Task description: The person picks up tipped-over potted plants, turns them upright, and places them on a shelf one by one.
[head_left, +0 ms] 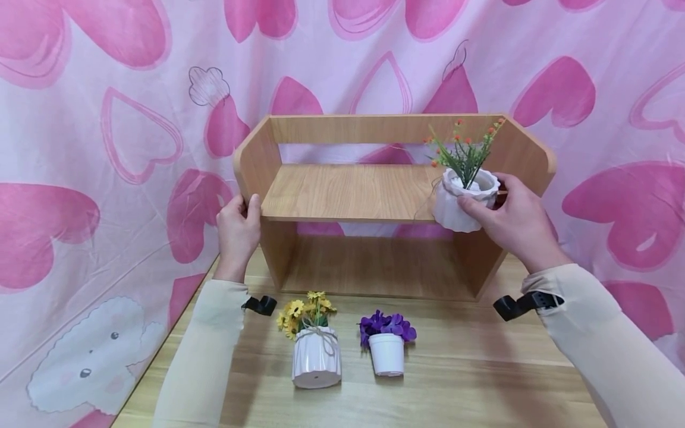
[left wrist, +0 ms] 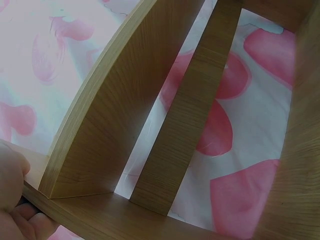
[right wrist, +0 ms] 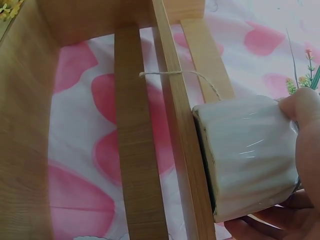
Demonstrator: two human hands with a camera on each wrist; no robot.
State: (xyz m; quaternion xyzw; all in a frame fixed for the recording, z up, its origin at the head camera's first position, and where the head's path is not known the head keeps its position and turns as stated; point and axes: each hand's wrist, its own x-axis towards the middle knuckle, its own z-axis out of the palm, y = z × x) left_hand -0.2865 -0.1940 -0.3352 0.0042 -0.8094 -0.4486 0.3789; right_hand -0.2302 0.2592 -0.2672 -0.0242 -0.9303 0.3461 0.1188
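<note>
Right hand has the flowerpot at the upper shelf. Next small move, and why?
Probably ease the white pot farther back over the upper shelf before releasing: the right hand grips it at the front edge, where its base seems to overhang.

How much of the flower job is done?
Done: the shelf stands upright; no pot looks settled yet. In hand: the right hand grips the orange-flowered pot at the upper board's front edge; the left hand holds the shelf's side. Probably remaining: the yellow-flowered pot and purple-flowered pot on the table.
</note>
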